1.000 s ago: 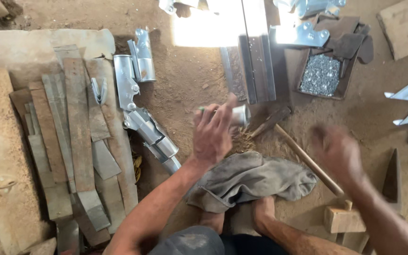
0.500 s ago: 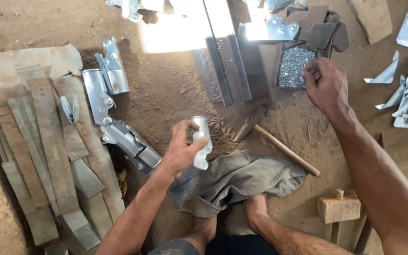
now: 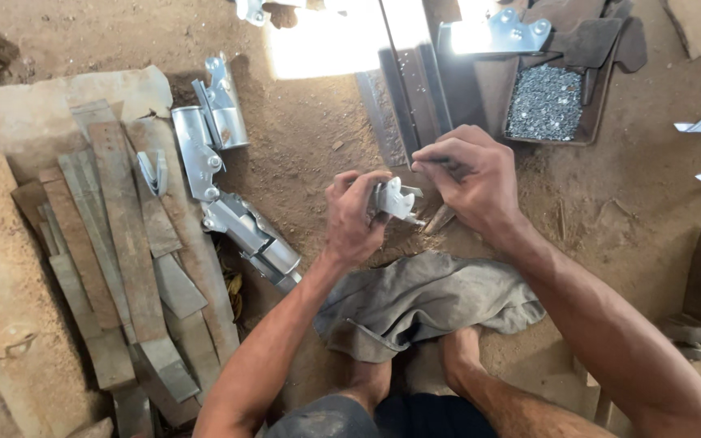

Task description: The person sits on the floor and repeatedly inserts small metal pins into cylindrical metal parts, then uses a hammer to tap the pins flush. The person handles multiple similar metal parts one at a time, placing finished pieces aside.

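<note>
Flat metal strips lie far left, with shiny brackets beside them on the dirt. The left hand grips a small bracket above the grey cloth, as it did before. The right hand, which was at the tray of rivets half a second ago, now sits just beside the bracket, fingertips pinched on something too small to tell.

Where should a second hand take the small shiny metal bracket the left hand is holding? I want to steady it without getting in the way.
Take the metal bracket by its free right-hand end, coming from the right. The left hand already wraps its left side, so only the lobed end pointing at the right hand sticks out uncovered. A light pinch across that flat sheet end would probably suit.
</note>
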